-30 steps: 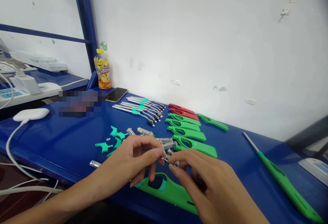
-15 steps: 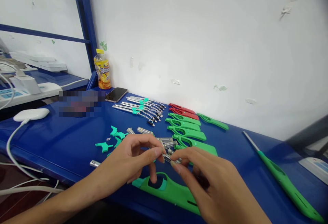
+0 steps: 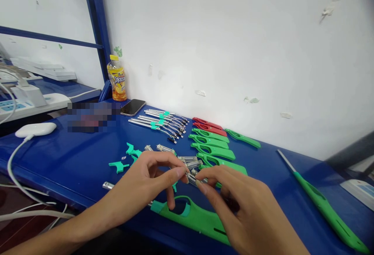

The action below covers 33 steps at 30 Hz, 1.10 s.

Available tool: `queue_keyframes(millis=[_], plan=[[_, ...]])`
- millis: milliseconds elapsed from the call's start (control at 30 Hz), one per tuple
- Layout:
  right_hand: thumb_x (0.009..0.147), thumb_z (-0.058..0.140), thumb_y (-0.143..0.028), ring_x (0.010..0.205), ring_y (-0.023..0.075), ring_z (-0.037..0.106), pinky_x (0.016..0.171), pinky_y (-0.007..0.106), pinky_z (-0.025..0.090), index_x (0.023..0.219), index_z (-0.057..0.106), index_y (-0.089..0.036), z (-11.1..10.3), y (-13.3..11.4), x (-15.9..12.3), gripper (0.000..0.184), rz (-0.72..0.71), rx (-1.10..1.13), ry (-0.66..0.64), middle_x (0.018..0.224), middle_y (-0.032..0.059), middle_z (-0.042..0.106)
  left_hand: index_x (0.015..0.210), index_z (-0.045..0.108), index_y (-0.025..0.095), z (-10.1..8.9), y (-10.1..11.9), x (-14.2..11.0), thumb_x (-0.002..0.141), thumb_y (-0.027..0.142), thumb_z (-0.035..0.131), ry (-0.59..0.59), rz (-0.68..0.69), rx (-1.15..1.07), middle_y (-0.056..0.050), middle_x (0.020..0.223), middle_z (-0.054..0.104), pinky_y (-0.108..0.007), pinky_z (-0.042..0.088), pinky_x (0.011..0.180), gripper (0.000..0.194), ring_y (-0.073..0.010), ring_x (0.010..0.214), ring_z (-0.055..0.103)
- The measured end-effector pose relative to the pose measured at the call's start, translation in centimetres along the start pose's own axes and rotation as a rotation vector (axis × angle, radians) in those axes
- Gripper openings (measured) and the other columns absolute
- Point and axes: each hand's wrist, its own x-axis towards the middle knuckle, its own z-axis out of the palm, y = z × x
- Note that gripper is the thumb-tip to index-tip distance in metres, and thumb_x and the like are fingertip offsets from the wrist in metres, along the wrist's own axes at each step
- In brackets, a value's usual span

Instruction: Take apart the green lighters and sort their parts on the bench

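Note:
A small clear lighter fuel tank [image 3: 191, 178] with a metal end is pinched between the fingertips of both hands. My left hand [image 3: 154, 175] grips its left end with thumb and forefinger, the other fingers curled loosely below. At the other end, my right hand [image 3: 233, 196] closes thumb and forefinger on it. Just under the hands lies a green lighter body [image 3: 201, 220] with a teal trigger, its right part hidden by my right hand. More clear fuel tanks [image 3: 188, 159] are scattered behind my fingers. Loose teal triggers [image 3: 118, 166] lie left of them, partly covered by my left hand.
Metal lighter tubes with wires [image 3: 143, 122] are lined up at the back. Red casings [image 3: 209, 127] and green casings [image 3: 214, 152] lie beside them. A long green lighter [image 3: 324, 208] rests at right. A phone [image 3: 133, 107] and a drink bottle [image 3: 117, 80] stand back left.
Both hands keep their pinch on the fuel tank, with only a slight shift of the fingertips. Slightly more of the tank shows between them. The things on the table stay put.

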Motion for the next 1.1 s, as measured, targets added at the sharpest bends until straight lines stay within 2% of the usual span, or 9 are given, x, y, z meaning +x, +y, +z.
queue_keyframes(millis=[167, 367, 567, 700, 800, 933, 1033, 1100], plan=[[0.112, 0.063, -0.028, 0.062, 0.0128, 0.072, 0.051, 0.022, 0.046, 0.11, 0.075, -0.035, 0.1, 0.3, -0.1, 0.014, -0.01, -0.007, 0.018, 0.094, -0.0065, 0.083, 0.094, 0.083, 0.022, 0.1, 0.0, -0.2, 0.102, 0.049, 0.078, 0.013, 0.002, 0.013, -0.001, 0.093, 0.079, -0.015, 0.028, 0.039, 0.029, -0.0094, 0.051, 0.073], [0.11, 0.065, -0.025, 0.068, 0.0116, 0.076, 0.055, 0.02, 0.05, 0.111, 0.074, -0.037, 0.1, 0.2, -0.1, 0.015, -0.024, 0.007, 0.024, 0.097, -0.0093, 0.083, 0.096, 0.085, 0.022, 0.4, -0.3, -0.2, 0.101, 0.044, 0.08, 0.006, 0.007, 0.018, 0.001, 0.088, 0.078, -0.015, 0.039, 0.047, 0.023, -0.0089, 0.052, 0.073], [0.11, 0.064, -0.024, 0.071, 0.0133, 0.078, 0.051, 0.02, 0.049, 0.111, 0.075, -0.035, -0.1, 0.0, -0.2, 0.016, -0.018, 0.008, 0.045, 0.096, -0.0066, 0.084, 0.099, 0.084, 0.023, 0.4, -0.5, 0.0, 0.103, 0.047, 0.078, 0.015, 0.015, -0.001, 0.001, 0.091, 0.078, -0.014, 0.029, 0.038, 0.025, -0.009, 0.052, 0.074], [0.11, 0.064, -0.024, 0.074, 0.0142, 0.079, 0.051, 0.02, 0.048, 0.111, 0.075, -0.034, 0.0, 0.3, -0.2, 0.015, -0.009, 0.009, 0.046, 0.097, -0.005, 0.084, 0.099, 0.084, 0.023, 0.4, -0.2, -0.1, 0.103, 0.046, 0.078, 0.013, 0.02, 0.004, 0.0, 0.093, 0.078, -0.013, 0.027, 0.037, 0.025, -0.0087, 0.053, 0.073], [0.109, 0.065, -0.024, 0.078, 0.0139, 0.08, 0.05, 0.02, 0.047, 0.111, 0.076, -0.035, 0.1, 0.4, -0.2, 0.015, -0.01, 0.008, 0.033, 0.099, -0.0056, 0.085, 0.098, 0.084, 0.022, 0.4, -0.1, -0.3, 0.102, 0.043, 0.077, 0.021, 0.02, 0.02, 0.002, 0.084, 0.076, -0.014, 0.027, 0.038, 0.023, -0.0085, 0.052, 0.071], [0.109, 0.067, -0.025, 0.08, 0.0141, 0.081, 0.053, 0.021, 0.05, 0.112, 0.077, -0.037, 0.1, 0.5, -0.2, 0.016, -0.011, 0.002, 0.024, 0.099, -0.0073, 0.085, 0.099, 0.085, 0.022, 0.4, 0.1, -0.3, 0.101, 0.042, 0.078, 0.046, 0.025, 0.06, 0.003, 0.078, 0.072, -0.015, 0.037, 0.045, 0.021, -0.0102, 0.054, 0.072], [0.109, 0.066, -0.024, 0.08, 0.0162, 0.081, 0.064, 0.023, 0.057, 0.115, 0.078, -0.038, 0.1, 0.9, -0.3, 0.019, -0.022, -0.004, -0.011, 0.099, -0.0067, 0.084, 0.097, 0.084, 0.021, 0.6, 0.3, -0.2, 0.099, 0.043, 0.076, 0.075, 0.041, 0.141, 0.001, 0.083, 0.075, -0.018, 0.048, 0.053, 0.023, -0.0105, 0.057, 0.07], [0.108, 0.067, -0.022, 0.079, 0.018, 0.082, 0.072, 0.025, 0.061, 0.115, 0.08, -0.037, 0.1, 1.1, -0.3, 0.021, -0.04, -0.008, -0.033, 0.097, -0.0051, 0.084, 0.094, 0.084, 0.022, 0.7, 0.5, -0.3, 0.1, 0.042, 0.072, 0.082, 0.07, 0.259, 0.0, 0.082, 0.075, -0.02, 0.049, 0.055, 0.024, -0.0109, 0.058, 0.066]])
